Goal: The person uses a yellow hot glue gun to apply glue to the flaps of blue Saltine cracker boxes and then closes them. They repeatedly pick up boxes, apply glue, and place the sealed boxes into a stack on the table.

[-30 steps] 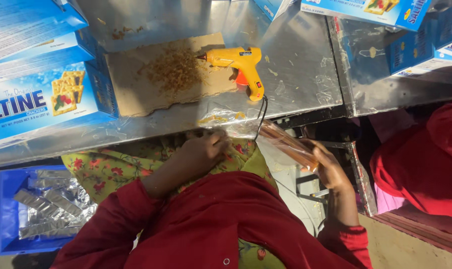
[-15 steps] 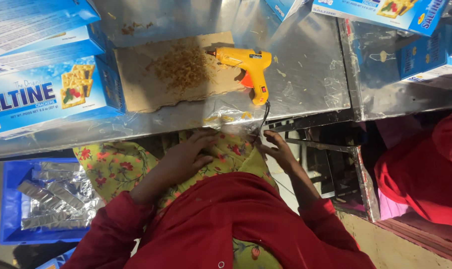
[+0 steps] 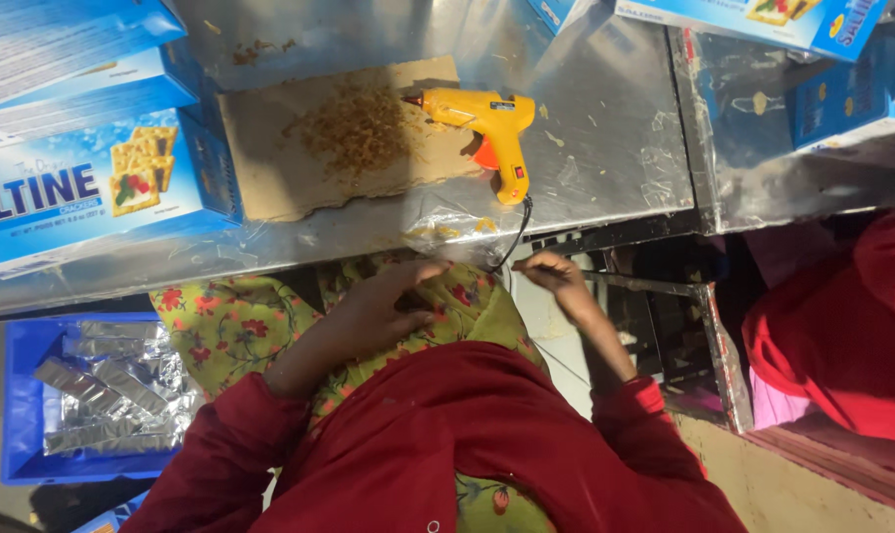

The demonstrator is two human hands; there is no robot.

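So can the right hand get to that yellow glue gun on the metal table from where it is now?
Probably yes. The right hand sits at the table edge beside the black cord, just below the glue gun, whose handle points toward it. Nothing lies between them.

The right hand point(image 3: 556, 279) no longer holds the long clear-wrapped packet it carried a second ago out to the side; that packet is out of sight. This hand has moved in toward the body and up to the near edge of the metal surface point(image 3: 605, 148), where it now pinches the thin black cord point(image 3: 519, 232) that hangs from the yellow glue gun point(image 3: 487, 128). The left hand point(image 3: 383, 306) has slid down a little from the surface edge and lies flat on the green flowered cloth point(image 3: 230, 326) over the lap. The view has drifted slightly, so the glue gun and the brown cardboard sheet point(image 3: 299, 148) sit a touch higher in the picture.
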